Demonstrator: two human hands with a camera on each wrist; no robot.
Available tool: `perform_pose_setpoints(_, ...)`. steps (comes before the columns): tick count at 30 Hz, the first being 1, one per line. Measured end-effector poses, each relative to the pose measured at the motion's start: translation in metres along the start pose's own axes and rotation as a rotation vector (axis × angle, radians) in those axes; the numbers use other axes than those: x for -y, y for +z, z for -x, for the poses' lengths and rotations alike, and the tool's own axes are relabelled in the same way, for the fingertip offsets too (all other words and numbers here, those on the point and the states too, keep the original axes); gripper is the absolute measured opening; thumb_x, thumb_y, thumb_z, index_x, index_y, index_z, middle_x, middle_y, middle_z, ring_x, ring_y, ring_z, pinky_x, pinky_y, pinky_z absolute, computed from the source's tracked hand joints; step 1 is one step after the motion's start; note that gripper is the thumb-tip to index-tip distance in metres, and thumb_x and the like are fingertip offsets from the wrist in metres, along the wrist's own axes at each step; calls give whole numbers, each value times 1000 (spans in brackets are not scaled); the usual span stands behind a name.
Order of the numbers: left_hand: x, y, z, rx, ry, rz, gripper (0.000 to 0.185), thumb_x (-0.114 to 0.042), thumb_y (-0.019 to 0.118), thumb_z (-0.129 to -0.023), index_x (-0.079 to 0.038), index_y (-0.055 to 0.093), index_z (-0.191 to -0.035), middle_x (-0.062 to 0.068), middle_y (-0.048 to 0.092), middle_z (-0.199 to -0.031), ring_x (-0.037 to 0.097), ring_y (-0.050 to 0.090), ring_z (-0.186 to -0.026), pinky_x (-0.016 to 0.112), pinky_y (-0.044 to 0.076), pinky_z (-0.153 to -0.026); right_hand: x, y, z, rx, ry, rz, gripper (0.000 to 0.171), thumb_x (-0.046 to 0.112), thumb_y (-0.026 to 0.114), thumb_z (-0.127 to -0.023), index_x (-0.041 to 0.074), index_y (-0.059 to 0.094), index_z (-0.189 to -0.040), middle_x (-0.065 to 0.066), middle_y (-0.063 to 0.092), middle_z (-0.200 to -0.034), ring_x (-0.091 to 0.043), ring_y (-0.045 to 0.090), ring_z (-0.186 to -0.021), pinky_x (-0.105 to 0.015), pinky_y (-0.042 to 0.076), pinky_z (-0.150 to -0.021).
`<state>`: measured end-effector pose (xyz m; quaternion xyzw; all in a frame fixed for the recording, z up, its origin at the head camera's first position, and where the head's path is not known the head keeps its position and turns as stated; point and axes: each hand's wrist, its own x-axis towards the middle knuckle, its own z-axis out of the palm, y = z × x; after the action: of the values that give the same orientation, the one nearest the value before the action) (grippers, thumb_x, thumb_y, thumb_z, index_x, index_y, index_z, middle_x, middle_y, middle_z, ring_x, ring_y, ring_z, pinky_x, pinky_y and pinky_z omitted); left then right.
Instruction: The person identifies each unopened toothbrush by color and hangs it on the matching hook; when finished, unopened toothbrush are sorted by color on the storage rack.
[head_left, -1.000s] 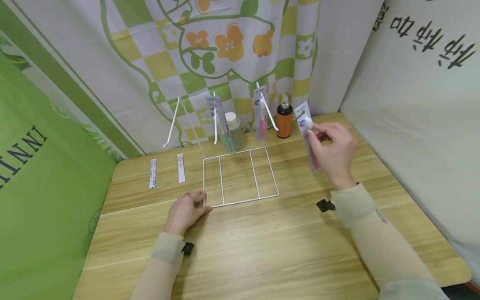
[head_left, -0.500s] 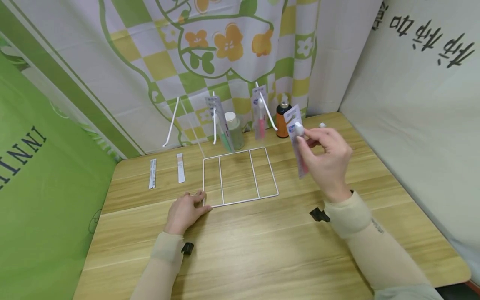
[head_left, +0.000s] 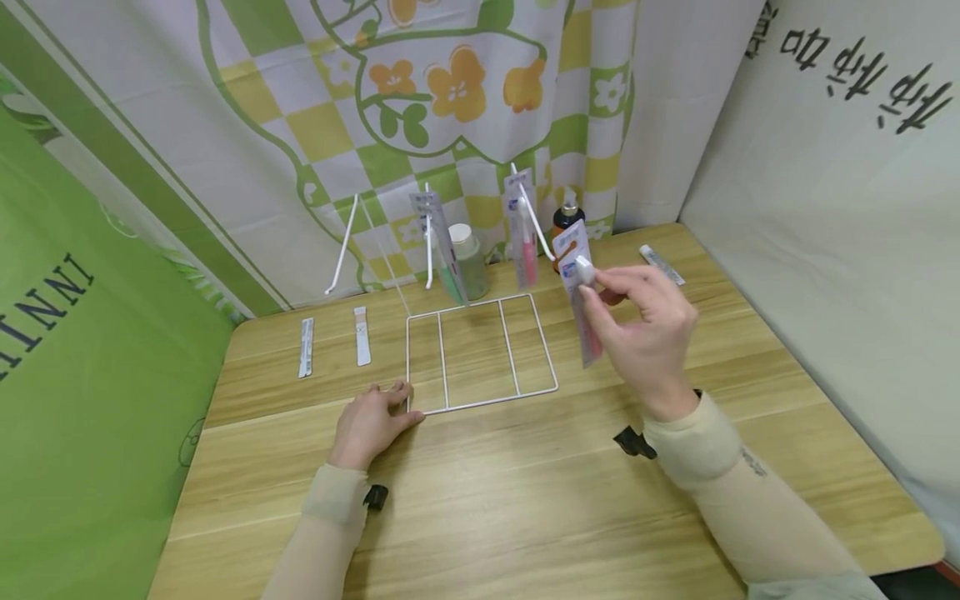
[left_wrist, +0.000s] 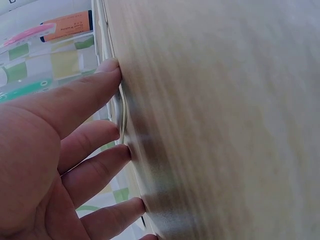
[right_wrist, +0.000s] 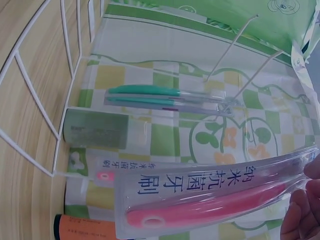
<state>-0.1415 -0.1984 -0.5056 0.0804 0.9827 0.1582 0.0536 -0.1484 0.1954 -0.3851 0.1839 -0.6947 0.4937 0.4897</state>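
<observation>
While the right hand (head_left: pixel 645 329) pinches a packaged pink toothbrush (head_left: pixel 581 292) near its top, thumb & fingers closed on the card, the pack hangs upright in the air just right of the rack's rightmost hook (head_left: pixel 534 218), above the table (head_left: pixel 525 500). The left hand (head_left: pixel 371 421) lies flat w/ fingers relaxed, tips pressing the near-left corner of the white wire rack (head_left: pixel 480 354), holding nothing. On the rack's hooks hang a green toothbrush pack (head_left: pixel 442 246) & another pink one (head_left: pixel 522 225); a pale green bottle (head_left: pixel 470 260) & an orange bottle (head_left: pixel 564 218) stand behind, near the curtain. Two flat strips (head_left: pixel 333 342) lie left of the rack, another pack (head_left: pixel 662 264) far right. Risks, as I judge: grip sits high on a thin slippery pack, so it could swing or slip out; nudging the hook w/ the pack edge could knock the hung pink pack off; if the left hand lifts, the light rack may tip or slide.
</observation>
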Motion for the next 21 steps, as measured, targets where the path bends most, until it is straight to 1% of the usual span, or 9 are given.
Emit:
perform_pose_setpoints(11,1,1,-1,3,3,-1,64,-49,82,-95,-16,69,-147,11,63,-152,55,53,-140,68,47,-110,6,4,3,15,-20,-18,15,5,85,-89,-8,81,-96,-20,78,-95,-31,72,-71,-17,58,-74)
perform_pose_setpoints(21,0,0,0,3,-6,-5,64,-50,83,-94,-16,69,-147,11,62,-153,54,52,-141,68,47,-110,7,9,4,37,-3,-23,13,-2,86,-86,-8,81,-96,-21,77,-95,-33,71,-72,-15,58,-76)
